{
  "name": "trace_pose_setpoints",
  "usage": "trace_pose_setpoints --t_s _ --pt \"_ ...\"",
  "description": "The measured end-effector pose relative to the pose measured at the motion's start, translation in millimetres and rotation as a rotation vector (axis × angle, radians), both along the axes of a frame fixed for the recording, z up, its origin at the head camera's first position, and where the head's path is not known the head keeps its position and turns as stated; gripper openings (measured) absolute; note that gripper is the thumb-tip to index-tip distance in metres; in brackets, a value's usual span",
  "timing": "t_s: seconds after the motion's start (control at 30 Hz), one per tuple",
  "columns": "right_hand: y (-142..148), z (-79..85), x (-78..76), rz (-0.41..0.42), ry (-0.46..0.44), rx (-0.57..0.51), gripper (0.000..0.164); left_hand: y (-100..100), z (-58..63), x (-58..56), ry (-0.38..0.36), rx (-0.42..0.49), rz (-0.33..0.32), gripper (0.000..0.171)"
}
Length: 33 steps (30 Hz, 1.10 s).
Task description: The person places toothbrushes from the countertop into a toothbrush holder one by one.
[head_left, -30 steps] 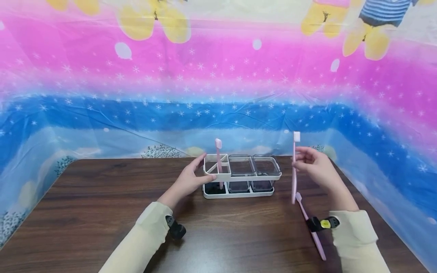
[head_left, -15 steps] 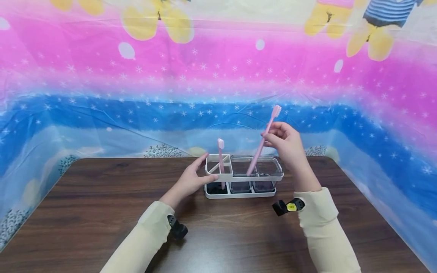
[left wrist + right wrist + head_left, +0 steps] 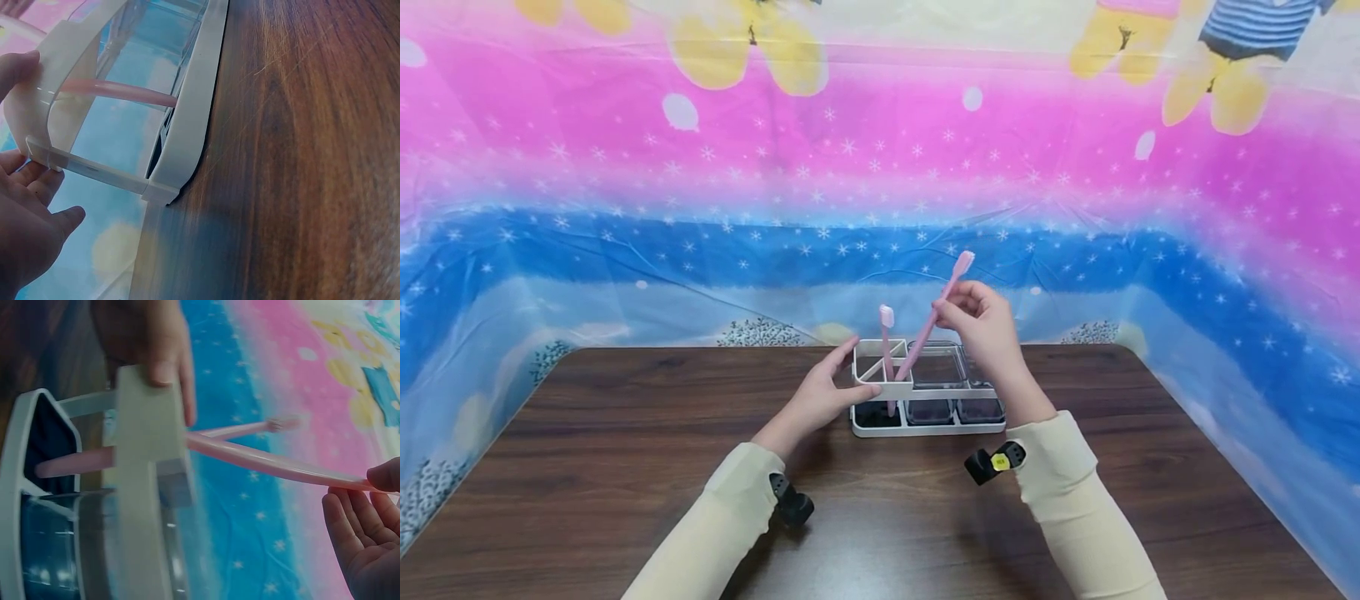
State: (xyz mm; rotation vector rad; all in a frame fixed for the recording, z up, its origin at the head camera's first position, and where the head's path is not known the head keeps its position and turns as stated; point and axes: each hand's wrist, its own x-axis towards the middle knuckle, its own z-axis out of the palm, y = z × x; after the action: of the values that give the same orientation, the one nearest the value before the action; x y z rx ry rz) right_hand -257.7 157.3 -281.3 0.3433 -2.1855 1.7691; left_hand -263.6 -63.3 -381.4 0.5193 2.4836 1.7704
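Observation:
A white two-level toothbrush holder (image 3: 947, 392) stands towards the back of the table. My left hand (image 3: 808, 404) holds its left end, thumb on the front of the upper rim and fingers at the back. One pink toothbrush (image 3: 887, 318) stands upright in a left compartment; its handle (image 3: 134, 93) reaches down to the dark base. My right hand (image 3: 988, 327) pinches a second pink toothbrush (image 3: 922, 337) midway up, bristles uppermost. It leans right, its lower end at the divided upper compartments. In the right wrist view this held toothbrush (image 3: 262, 464) crosses in front of the upright one.
Clear cups (image 3: 938, 367) fill the middle and right slots of the holder. Behind the wooden table (image 3: 880, 517) hangs a pink and blue patterned cloth (image 3: 760, 250). A black wrist camera (image 3: 792, 502) sits at the left cuff, another (image 3: 992, 462) at the right.
My right hand has brought its toothbrush leftward from beside the holder, tilting it over the left compartments. The toothbrush lying on the table no longer shows; my right sleeve covers that spot. The left hand stays put.

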Motion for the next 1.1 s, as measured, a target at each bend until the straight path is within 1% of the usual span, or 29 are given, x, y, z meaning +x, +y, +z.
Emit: trace_pose_setpoints --t_s 0.07,0.1,0.23,0.37,0.5,0.67,0.83,1.0,1.1 --pt "-3 -7.0 -0.7 -0.008 -0.01 0.044 0.022 0 0.2 0.3 -0.002 -0.006 0.003 0.085" --pt "-5 -10.9 -0.8 -0.017 -0.011 0.073 0.022 0 -2.8 -2.0 -0.001 -0.008 0.005 0.086" --pt "-8 -25.5 -0.3 -0.036 -0.029 0.184 0.019 0 -1.7 -1.2 -0.017 -0.013 0.011 0.087" --pt "-11 -38.1 0.3 -0.03 -0.046 0.258 0.017 0 -0.4 -0.4 -0.026 -0.004 0.01 0.087" --pt "-14 -45.7 1.8 -0.015 -0.061 0.287 0.016 0 -0.8 -1.0 -0.022 0.003 0.006 0.087" --pt "-16 -50.6 3.5 -0.008 -0.08 0.301 0.016 0 -2.6 -2.7 -0.014 0.015 0.0 0.085" --pt "-17 -52.7 4.2 -0.017 -0.095 0.299 0.016 0 -3.9 -3.5 -0.013 0.025 -0.003 0.084" --pt "-17 -55.2 4.5 -0.027 -0.124 0.307 0.015 1 -4.0 -2.5 -0.023 0.015 0.005 0.086" --pt "-18 -56.0 4.0 -0.032 -0.125 0.314 0.016 0 -3.6 -1.9 -0.03 0.011 0.011 0.086"
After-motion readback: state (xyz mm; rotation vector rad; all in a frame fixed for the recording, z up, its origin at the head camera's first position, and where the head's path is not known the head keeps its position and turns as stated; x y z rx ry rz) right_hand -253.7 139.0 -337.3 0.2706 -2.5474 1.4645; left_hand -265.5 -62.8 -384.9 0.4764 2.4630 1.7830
